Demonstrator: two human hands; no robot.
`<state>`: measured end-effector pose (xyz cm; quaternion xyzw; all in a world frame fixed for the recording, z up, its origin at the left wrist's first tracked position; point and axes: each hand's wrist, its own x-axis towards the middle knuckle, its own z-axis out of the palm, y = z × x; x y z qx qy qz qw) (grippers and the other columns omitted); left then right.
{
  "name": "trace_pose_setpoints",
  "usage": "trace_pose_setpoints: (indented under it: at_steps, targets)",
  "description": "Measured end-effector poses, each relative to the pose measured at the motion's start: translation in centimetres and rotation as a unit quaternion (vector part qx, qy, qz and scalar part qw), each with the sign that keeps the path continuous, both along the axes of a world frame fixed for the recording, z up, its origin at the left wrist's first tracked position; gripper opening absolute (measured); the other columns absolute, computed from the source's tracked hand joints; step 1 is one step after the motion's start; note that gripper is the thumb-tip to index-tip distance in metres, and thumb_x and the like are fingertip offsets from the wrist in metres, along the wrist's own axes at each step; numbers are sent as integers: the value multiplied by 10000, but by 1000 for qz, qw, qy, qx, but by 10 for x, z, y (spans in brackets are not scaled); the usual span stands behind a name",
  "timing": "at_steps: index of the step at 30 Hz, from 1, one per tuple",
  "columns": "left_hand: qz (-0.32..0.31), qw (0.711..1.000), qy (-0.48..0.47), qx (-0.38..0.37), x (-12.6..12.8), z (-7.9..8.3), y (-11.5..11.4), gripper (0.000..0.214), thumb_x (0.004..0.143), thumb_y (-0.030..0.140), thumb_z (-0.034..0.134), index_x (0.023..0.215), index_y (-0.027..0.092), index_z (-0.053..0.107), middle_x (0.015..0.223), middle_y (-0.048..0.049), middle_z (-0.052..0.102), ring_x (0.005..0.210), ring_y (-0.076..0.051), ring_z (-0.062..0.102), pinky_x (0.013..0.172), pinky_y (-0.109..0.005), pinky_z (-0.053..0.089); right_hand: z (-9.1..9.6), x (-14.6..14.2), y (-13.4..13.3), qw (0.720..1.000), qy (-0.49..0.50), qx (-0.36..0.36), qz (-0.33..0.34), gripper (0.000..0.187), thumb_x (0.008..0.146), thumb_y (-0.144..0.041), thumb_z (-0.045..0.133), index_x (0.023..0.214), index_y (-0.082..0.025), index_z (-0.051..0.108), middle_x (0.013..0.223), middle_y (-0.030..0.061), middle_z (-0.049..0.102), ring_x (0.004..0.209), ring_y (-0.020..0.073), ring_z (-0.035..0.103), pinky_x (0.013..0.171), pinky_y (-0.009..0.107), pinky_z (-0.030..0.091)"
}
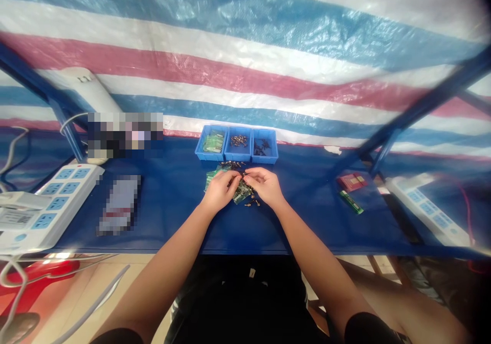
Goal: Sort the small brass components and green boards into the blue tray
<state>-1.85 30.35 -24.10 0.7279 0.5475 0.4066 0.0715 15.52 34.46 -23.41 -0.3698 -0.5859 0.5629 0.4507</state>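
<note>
My left hand and my right hand meet above a pile in the middle of the blue table. Each has thumb and forefinger pinched together, the tips almost touching. Whatever lies between them is too small and dark to make out. Under and around the fingers are green circuit boards, heaped together. Loose small metal parts lie at the pile's near right side, and more dark small parts lie just behind my hands.
Behind the pile, three joined blue bins hold green boards, brassy parts and dark parts. A power strip is at left, another at right. A red box and green packet lie right. Blue posts flank the table.
</note>
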Motion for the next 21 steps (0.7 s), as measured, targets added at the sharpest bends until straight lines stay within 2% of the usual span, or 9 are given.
trace_pose_setpoints:
  at_steps: [4, 8, 11, 17, 21]
  targets:
    - [-1, 1000, -3, -8, 0, 0, 0, 207, 954, 342, 482, 1004, 205, 628, 900, -42, 686, 846, -183, 618, 741, -300, 493, 0, 0, -2, 999, -32, 41, -2, 275, 757, -385, 712, 950, -190, 735, 906, 66, 741, 800, 195, 696, 784, 333, 564]
    - [5, 1000, -18, -10, 1, 2, -1, 235, 921, 375, 545, 1066, 214, 634, 808, -23, 677, 823, -184, 629, 719, -292, 497, -1, 0, -1, 1000, -17, 19, -2, 271, 766, -378, 703, 949, -182, 742, 885, 67, 748, 762, 201, 712, 779, 349, 583]
    - [2, 1000, -19, 8, 1, 3, -1, 209, 918, 351, 558, 1051, 221, 653, 833, -19, 693, 812, -168, 636, 737, -284, 496, -1, 1, 0, 1000, -15, 13, 1, 263, 766, -367, 706, 947, -180, 745, 895, 70, 751, 761, 207, 720, 783, 359, 590]
    - [3, 1000, -11, 0, -1, 2, 0, 208, 944, 336, 507, 970, 203, 664, 884, -35, 707, 816, -170, 637, 765, -294, 493, -2, 1, -2, 999, -21, 41, 9, 326, 782, -353, 693, 1074, -208, 706, 928, 51, 753, 852, 206, 721, 851, 362, 580]
    - [5, 1000, -15, -5, 0, 2, -1, 214, 939, 353, 514, 973, 207, 667, 889, -35, 710, 824, -172, 640, 763, -293, 497, -4, 1, -2, 998, -27, 50, -4, 253, 800, -365, 674, 992, -208, 725, 914, 57, 753, 821, 212, 726, 832, 366, 585]
